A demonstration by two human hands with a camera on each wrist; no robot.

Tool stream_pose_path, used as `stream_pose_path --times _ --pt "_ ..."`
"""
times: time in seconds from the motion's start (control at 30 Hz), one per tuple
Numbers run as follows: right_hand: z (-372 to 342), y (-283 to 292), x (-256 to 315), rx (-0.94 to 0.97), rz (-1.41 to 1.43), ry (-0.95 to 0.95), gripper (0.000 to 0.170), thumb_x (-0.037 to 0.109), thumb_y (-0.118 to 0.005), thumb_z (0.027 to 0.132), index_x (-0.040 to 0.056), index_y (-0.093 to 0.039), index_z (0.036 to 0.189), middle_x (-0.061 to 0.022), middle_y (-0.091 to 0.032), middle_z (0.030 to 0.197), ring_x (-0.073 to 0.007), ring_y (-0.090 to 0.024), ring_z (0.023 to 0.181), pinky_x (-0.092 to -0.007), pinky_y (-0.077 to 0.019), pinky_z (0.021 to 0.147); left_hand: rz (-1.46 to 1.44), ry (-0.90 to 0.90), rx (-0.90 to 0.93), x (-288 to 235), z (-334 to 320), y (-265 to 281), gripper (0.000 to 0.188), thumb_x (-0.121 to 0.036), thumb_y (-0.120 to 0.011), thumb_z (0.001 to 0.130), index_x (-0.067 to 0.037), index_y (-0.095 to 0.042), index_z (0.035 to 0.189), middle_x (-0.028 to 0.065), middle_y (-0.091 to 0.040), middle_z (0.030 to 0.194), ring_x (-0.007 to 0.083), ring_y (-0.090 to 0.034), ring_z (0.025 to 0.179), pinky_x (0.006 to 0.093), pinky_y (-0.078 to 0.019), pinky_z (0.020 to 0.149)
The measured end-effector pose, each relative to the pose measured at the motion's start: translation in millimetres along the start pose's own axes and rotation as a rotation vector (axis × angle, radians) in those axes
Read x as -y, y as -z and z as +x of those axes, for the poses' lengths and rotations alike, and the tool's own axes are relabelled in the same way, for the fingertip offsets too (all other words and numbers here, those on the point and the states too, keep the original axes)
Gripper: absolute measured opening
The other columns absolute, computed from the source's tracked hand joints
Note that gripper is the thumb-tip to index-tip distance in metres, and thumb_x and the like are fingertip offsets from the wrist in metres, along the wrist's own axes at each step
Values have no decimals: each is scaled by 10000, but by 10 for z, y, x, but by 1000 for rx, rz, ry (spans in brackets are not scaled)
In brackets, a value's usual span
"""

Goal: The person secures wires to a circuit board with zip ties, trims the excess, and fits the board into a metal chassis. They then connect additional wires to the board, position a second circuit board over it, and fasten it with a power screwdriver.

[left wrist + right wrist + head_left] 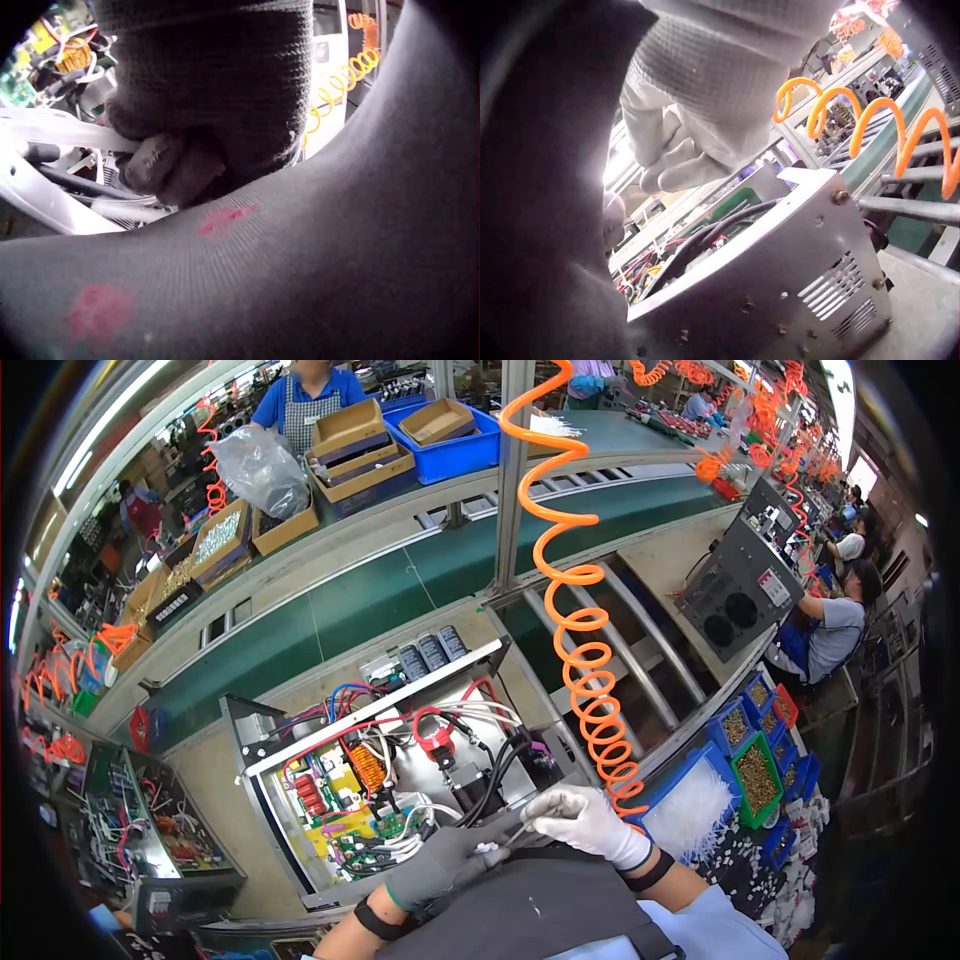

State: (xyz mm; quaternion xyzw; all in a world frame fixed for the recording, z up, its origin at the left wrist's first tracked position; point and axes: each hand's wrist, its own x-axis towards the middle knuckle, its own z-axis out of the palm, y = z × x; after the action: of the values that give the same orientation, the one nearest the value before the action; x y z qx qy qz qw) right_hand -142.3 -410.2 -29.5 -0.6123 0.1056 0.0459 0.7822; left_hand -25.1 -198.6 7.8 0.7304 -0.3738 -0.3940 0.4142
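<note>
My left hand (445, 865), in a grey knit glove, is in front of an opened metal chassis (375, 715). Its fingers (161, 165) curl inward, and a small white piece (487, 848) shows at them. The right hand (588, 823), in a white glove, meets the left fingertips over the chassis's near right corner. Its fingers (679, 161) are bent toward the palm; whether they pinch anything I cannot tell. Beside the hands lie thick black cables (500, 765), white wires and a circuit board (335, 800) with an orange-wound coil (367, 768).
An orange coiled hose (590, 650) hangs right of the chassis, beside metal rollers (630, 650). Bins of white strips (690, 810) and brass-coloured parts (757, 778) stand at the right. Another open chassis (150, 810) is at the left. A green conveyor (370, 590) runs behind; people work beyond.
</note>
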Motion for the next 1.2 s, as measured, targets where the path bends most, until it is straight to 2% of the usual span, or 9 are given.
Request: stream_pose_path --times 0.07,0.2,0.27,0.47,0.73,0.8,0.9,1.07,1.2 --pt "6 113 11 22 8 -88 180 -11 -611 875 -40 -632 1051 -99 -678 1020 -155 -652 934 -297 -528 820 -16 133 143 95 27 43 247 -280 -608 915 -120 -674 1092 178 -687 899 290 -684 821 382 -521 736" --pt "440 370 154 -73 -856 386 166 67 -637 767 23 -684 920 -117 -669 1003 -271 -652 889 -361 -505 798 411 292 -285 210 211 301 236 -291 -629 864 -185 -705 1060 169 -685 851 325 -675 843 406 -524 720" --pt "590 322 276 -68 -1199 480 162 145 -643 783 45 -694 900 -127 -630 1153 -293 -579 1099 -456 -419 957 616 273 -239 196 411 425 224 -264 -629 857 -170 -710 1044 150 -692 868 296 -681 846 405 -529 696" --pt "695 214 -98 -86 -1623 340 231 289 -655 778 106 -715 905 -156 -443 1407 -400 -309 1351 -624 -170 1077 771 238 100 229 1041 309 306 -283 -593 859 -253 -673 1153 120 -705 922 307 -677 857 429 -534 725" --pt "671 143 -203 -188 -1414 284 173 280 -651 784 133 -704 859 -109 -489 1374 -365 -320 1362 -626 -175 1087 425 -11 56 460 1033 385 275 -265 -604 861 -116 -673 1082 145 -693 954 347 -657 877 404 -528 786" --pt "594 160 -133 -204 -1365 294 147 262 -643 801 126 -688 832 -114 -493 1364 -361 -321 1365 -623 -179 1092 434 -14 36 273 911 467 238 -222 -624 870 -82 -668 1057 134 -706 910 298 -681 828 376 -530 753" --pt "505 149 -93 -234 -1205 250 112 210 -636 814 110 -681 838 -125 -490 1361 -379 -305 1372 -607 -167 1103 -184 197 142 185 847 562 187 -118 -592 918 -27 -659 1068 65 -699 840 124 -658 822 265 -520 746" --pt "488 224 -88 -171 -1106 267 124 184 -628 810 102 -692 878 -122 -480 1377 -382 -304 1364 -559 -214 1095 -314 99 151 305 885 404 152 -147 -615 903 -20 -673 966 50 -671 785 124 -622 740 284 -506 721" --pt "465 289 -108 -131 -1093 293 143 172 -626 812 84 -699 898 -126 -482 1374 -372 -327 1342 -541 -246 1082 -26 6 67 357 913 322 230 -248 -657 871 -22 -670 913 130 -646 768 203 -617 689 344 -475 663"
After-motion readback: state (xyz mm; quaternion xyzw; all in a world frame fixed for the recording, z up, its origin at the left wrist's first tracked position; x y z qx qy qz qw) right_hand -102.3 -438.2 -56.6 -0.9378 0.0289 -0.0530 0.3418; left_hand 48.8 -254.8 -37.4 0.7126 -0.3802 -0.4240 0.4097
